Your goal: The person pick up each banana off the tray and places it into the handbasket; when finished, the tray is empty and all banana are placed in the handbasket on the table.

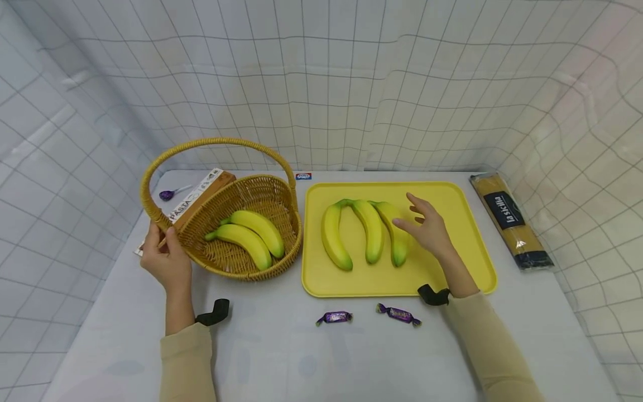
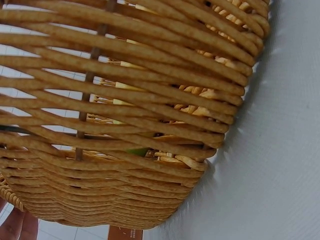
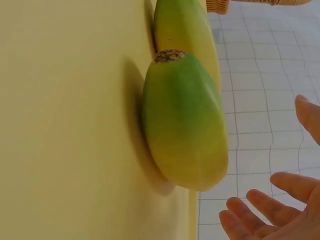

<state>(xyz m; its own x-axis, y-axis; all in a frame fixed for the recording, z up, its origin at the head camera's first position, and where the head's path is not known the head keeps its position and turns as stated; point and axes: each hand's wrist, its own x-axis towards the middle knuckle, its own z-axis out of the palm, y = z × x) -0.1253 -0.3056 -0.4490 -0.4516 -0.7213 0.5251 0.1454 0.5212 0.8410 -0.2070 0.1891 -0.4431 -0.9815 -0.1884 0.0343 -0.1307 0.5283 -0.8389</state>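
With thumb and fingers, my left hand [image 1: 169, 265] grips the wicker basket [image 1: 261, 272] at the foot of its tall handle [image 1: 226, 141]. Two bananas [image 1: 262, 230] lie inside the basket. The basket's woven wall [image 2: 150, 90] fills most of the left wrist view. On the yellow tray [image 1: 452, 204] three bananas [image 1: 373, 231] lie side by side. My right hand [image 1: 429, 229] hovers over the rightmost banana [image 1: 397, 240], thumb and fingers spread, holding nothing. In the right wrist view that banana's green tip [image 3: 185, 120] is close, with the fingers [image 3: 270, 207] beyond it.
Two purple wrapped candies [image 1: 337, 317] lie in front of the tray. A pasta pack [image 1: 512, 220] is at the right. Behind the basket are a pasta box [image 1: 203, 192] and a purple lollipop [image 1: 167, 195]. A small blue-red packet [image 1: 303, 176] sits at the back edge.
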